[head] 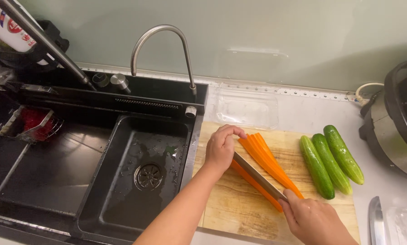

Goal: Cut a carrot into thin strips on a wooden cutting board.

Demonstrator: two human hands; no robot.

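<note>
Left hand (221, 147) sits on the far-left end of the carrot strips (264, 161), fingers curled down, tips pressing the strips flat against the board (233, 204). It pins them rather than grasping them.

Right hand (312, 220) is near and right, closed around the knife (258, 176) handle. The handle itself is hidden inside the fist. The blade runs diagonally from that fist up and left toward the left hand, lying lengthwise along the strips. Its far tip ends just under the left palm.

The carrot is a fanned stack of long orange slices, angled from far-left to near-right across the middle of the board. Most slices lie on the far/right side of the blade; one thinner strip shows on the near/left side of it. The stack's near end stops just short of the right hand.

Three cucumbers (331, 159) lie side by side on the right edge of the board, whole, parallel, well apart from both hands.

A black sink (135, 181) is left of the board, basin wet, tap (160, 38) arching above it. A clear plastic tray (246, 109) sits beyond the board against the wall. A cooker (394, 122) is at far right. A second blade (376, 222) lies on the counter near right.
</note>
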